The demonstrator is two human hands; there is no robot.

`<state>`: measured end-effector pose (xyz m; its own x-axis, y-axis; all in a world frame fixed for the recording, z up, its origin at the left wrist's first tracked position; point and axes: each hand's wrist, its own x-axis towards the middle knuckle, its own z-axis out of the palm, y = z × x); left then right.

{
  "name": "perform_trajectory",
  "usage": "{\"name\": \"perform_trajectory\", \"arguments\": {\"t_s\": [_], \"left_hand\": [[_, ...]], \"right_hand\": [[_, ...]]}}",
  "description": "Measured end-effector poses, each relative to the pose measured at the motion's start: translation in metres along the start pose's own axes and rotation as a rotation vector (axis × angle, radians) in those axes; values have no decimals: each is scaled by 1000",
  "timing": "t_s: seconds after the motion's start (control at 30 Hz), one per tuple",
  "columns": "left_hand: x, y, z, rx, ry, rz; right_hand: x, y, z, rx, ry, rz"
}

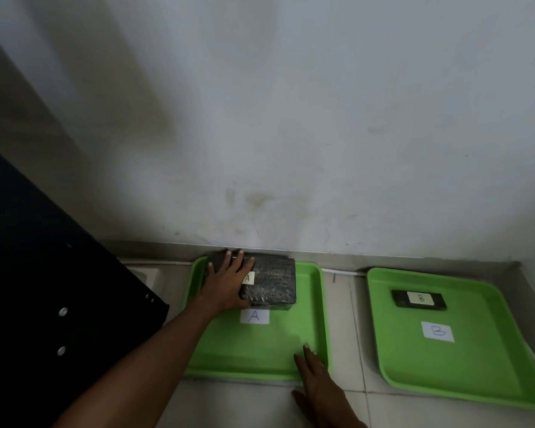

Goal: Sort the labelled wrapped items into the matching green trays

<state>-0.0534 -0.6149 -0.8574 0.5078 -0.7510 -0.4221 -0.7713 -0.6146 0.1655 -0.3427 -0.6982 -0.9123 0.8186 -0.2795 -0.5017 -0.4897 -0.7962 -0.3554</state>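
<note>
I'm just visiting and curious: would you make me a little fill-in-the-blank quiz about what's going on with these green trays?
1. The left hand lies on a dark wrapped item whose label bears the letter ____.
2. That item sits in the ____ of the two green trays, tray A.
3. The small item in tray B carries the letter ____.
4. The right hand rests at the near rim of tray ____.

Missing words: A; left; B; A
</note>
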Motion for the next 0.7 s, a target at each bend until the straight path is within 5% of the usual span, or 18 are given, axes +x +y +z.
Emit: {"name": "perform_trajectory", "arguments": {"t_s": [0.33,0.7], "left_hand": [[-34,14,-29,18,32,-25],[-147,62,-131,90,187,-7]], "right_hand": [[-15,-9,-39,-1,109,-3],[-97,-63,-212,-61,369,-31]]}}
